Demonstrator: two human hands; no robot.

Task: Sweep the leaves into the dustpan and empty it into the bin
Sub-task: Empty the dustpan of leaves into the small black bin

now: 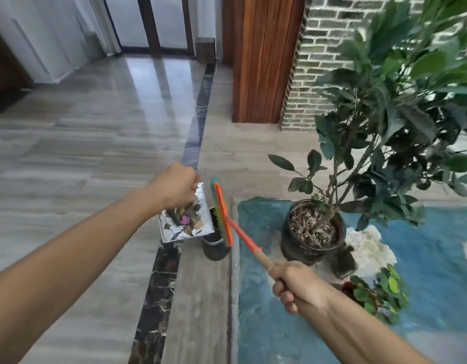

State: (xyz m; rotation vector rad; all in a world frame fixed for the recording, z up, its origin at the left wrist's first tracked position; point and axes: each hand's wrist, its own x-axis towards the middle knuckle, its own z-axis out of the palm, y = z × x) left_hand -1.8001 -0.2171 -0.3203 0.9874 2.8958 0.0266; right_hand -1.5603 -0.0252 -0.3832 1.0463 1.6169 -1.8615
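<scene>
Right grip [298, 287] on broom [223, 214], left grip [174, 187] atop leaf-filled dustpan [204, 219]

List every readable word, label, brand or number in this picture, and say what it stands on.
None: no text shows on the silver foil-lined dustpan, the orange broom, the small dark round bin or the black plant pot.
</scene>
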